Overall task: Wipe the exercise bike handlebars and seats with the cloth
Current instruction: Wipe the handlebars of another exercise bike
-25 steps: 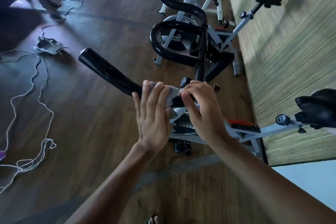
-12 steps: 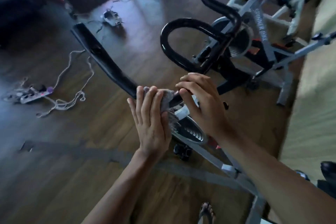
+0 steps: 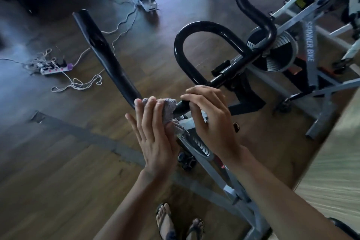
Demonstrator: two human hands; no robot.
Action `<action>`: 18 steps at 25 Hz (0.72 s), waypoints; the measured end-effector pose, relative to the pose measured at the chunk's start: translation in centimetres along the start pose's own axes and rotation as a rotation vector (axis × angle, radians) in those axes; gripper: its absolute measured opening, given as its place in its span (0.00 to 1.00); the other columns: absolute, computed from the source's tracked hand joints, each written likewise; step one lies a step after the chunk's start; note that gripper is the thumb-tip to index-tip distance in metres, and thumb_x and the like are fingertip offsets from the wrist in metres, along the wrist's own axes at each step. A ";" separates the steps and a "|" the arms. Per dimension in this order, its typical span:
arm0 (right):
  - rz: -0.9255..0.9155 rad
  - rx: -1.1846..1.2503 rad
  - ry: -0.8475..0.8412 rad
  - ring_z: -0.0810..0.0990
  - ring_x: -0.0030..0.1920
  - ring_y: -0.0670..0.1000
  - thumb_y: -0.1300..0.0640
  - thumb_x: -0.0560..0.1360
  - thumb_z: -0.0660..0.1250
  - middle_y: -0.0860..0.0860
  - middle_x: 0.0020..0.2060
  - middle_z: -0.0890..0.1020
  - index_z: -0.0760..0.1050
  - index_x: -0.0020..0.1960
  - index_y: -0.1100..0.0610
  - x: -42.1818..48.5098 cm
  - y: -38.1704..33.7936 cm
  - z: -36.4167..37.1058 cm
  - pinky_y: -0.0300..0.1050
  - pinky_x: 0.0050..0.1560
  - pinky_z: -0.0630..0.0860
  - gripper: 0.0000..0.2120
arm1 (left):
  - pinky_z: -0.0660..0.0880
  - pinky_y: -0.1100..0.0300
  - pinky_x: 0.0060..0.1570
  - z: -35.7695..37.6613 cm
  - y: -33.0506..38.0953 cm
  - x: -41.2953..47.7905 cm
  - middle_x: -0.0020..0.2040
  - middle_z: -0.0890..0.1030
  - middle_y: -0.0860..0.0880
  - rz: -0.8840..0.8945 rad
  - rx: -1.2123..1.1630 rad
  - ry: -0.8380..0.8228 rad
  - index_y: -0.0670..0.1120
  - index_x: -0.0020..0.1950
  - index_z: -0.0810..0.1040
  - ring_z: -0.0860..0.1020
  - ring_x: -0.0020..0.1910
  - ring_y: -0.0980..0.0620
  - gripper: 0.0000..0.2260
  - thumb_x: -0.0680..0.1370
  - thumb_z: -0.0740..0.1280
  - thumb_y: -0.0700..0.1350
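The near bike's black handlebar (image 3: 105, 52) runs from the upper left down to its middle, where a grey cloth (image 3: 167, 107) is wrapped over it. My left hand (image 3: 153, 134) presses the cloth against the bar with straight fingers. Just right of the cloth, my right hand (image 3: 210, 121) grips the bar with curled fingers. The bar's black centre loop (image 3: 181, 45) rises behind both hands. No seat shows clearly.
A second grey bike (image 3: 309, 48) stands at the upper right, close to the wall (image 3: 331, 171). On the wooden floor lie a power strip with cords (image 3: 56, 68) and a small white device (image 3: 148, 3). My sandalled feet (image 3: 165, 222) are beside the near bike's frame.
The view has swung left and down, so both seats have left the picture. Both hands stay at the same spot on the bar, the left still flat on the cloth.
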State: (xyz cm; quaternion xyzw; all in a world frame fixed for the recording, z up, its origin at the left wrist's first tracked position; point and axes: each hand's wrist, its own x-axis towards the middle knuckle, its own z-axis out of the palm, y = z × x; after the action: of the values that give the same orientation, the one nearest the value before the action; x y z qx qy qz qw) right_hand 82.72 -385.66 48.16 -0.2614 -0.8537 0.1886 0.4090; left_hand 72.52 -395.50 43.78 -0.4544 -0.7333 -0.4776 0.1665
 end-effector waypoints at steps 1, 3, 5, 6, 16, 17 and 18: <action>-0.004 0.012 0.003 0.78 0.62 0.54 0.64 0.81 0.64 0.53 0.55 0.82 0.82 0.57 0.61 0.2 0.1 -0.2 0.54 0.62 0.74 0.09 | 0.43 0.42 0.78 0.4 0.5 0.0 0.73 0.64 0.40 -0.021 0.006 0.018 0.39 0.73 0.64 0.48 0.81 0.51 0.17 0.86 0.51 0.45; 0.013 0.046 0.050 0.78 0.58 0.55 0.66 0.81 0.64 0.55 0.53 0.82 0.82 0.55 0.64 0.8 0.7 -0.7 0.53 0.60 0.75 0.09 | 0.44 0.41 0.78 1.2 1.6 -0.1 0.73 0.64 0.40 -0.037 0.023 0.040 0.38 0.72 0.64 0.48 0.81 0.50 0.17 0.86 0.51 0.44; 0.036 0.032 0.110 0.79 0.55 0.55 0.66 0.80 0.64 0.55 0.51 0.83 0.82 0.53 0.64 2.1 2.2 -1.8 0.52 0.57 0.76 0.08 | 0.45 0.40 0.78 1.8 2.4 -0.3 0.73 0.64 0.41 -0.079 0.050 0.070 0.38 0.72 0.64 0.49 0.81 0.49 0.17 0.86 0.51 0.44; 0.041 0.000 0.117 0.79 0.54 0.55 0.65 0.80 0.64 0.55 0.50 0.83 0.82 0.53 0.63 2.8 3.3 -2.5 0.50 0.58 0.75 0.09 | 0.44 0.40 0.78 2.0 2.7 -0.5 0.73 0.64 0.41 -0.115 0.061 0.091 0.38 0.73 0.64 0.49 0.81 0.49 0.18 0.86 0.51 0.44; 0.106 0.031 -0.046 0.77 0.55 0.47 0.63 0.79 0.64 0.47 0.49 0.83 0.83 0.49 0.55 5.3 8.4 -4.4 0.43 0.61 0.69 0.09 | 0.45 0.37 0.77 8.9 7.1 -0.3 0.74 0.63 0.43 -0.273 0.298 0.332 0.41 0.73 0.63 0.45 0.81 0.52 0.19 0.82 0.56 0.38; 0.112 0.059 -0.044 0.77 0.55 0.47 0.63 0.79 0.64 0.47 0.48 0.83 0.83 0.49 0.54 5.3 8.5 -4.5 0.47 0.61 0.70 0.09 | 0.45 0.36 0.76 9.6 7.4 -0.1 0.74 0.63 0.43 -0.285 0.312 0.353 0.41 0.73 0.63 0.45 0.81 0.52 0.19 0.82 0.56 0.38; 0.114 0.086 -0.045 0.77 0.55 0.47 0.63 0.79 0.65 0.46 0.48 0.82 0.83 0.49 0.55 5.3 8.6 -4.5 0.50 0.61 0.72 0.09 | 0.44 0.35 0.76 10.3 7.8 0.0 0.74 0.63 0.43 -0.298 0.331 0.371 0.40 0.73 0.64 0.45 0.81 0.52 0.19 0.82 0.57 0.38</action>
State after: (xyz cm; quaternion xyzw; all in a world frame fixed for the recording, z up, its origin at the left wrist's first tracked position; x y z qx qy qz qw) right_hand 86.02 -375.22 49.43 -0.2875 -0.8375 0.2540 0.3892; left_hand 80.91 -385.69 43.00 -0.2134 -0.8170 -0.4453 0.2977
